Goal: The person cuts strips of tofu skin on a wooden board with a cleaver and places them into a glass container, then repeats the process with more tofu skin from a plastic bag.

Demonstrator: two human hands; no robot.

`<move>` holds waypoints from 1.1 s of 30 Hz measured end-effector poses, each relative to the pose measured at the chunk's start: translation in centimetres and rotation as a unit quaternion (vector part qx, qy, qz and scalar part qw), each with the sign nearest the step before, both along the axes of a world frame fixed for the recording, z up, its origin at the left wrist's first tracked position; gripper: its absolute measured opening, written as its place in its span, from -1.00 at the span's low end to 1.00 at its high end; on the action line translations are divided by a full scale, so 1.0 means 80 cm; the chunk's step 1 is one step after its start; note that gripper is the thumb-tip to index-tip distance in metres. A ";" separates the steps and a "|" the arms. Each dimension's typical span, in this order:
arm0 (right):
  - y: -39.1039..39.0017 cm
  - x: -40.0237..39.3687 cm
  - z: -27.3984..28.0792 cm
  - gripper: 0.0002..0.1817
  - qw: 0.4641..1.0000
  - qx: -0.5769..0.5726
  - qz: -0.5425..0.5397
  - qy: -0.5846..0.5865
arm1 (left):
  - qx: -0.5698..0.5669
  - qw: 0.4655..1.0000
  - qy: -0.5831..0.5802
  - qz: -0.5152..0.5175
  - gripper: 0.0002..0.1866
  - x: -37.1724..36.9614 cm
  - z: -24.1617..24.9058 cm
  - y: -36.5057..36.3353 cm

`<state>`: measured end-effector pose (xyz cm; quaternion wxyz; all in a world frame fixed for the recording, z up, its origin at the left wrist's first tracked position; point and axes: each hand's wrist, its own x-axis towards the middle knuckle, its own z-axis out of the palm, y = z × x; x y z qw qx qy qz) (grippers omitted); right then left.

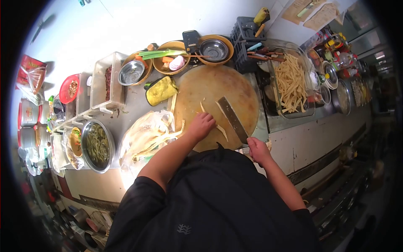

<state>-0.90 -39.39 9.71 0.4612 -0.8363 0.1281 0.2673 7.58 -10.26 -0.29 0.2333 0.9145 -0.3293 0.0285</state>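
Note:
On the round wooden cutting board (239, 86) lies a pale, thin strip (221, 132), its upper part passing under my left hand (202, 125). The fingers of that hand are bent together over the strip, pressing it to the board. My right hand (258, 150) is wrapped round the handle of a broad cleaver (233, 117), whose blade rests at a slant on the board, a little right of the strip. Left of the board, a clear plastic bag (145, 136) holds more pale strips, some reaching onto the board's edge.
A glass tray of cut strips (290, 84) stands right of the board. Behind the board are a metal bowl (214, 50), a basket with green onion (161, 54) and a knife rack (243, 31). A yellow cloth (161, 91) and a bowl of greens (98, 146) lie left.

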 end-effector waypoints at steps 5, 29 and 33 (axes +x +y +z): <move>0.001 0.000 -0.002 -0.54 1.000 -0.001 0.006 0.005 | -0.055 0.995 -0.078 -0.013 -0.79 -0.016 -0.012 0.011; 0.029 -0.030 0.000 -0.51 0.991 0.130 -0.019 0.002 | -0.061 0.995 -0.071 0.020 -0.88 -0.010 -0.018 -0.019; 0.028 -0.028 -0.011 -0.50 0.991 0.127 -0.026 0.018 | -0.072 0.995 -0.070 0.023 -0.90 -0.010 -0.013 -0.018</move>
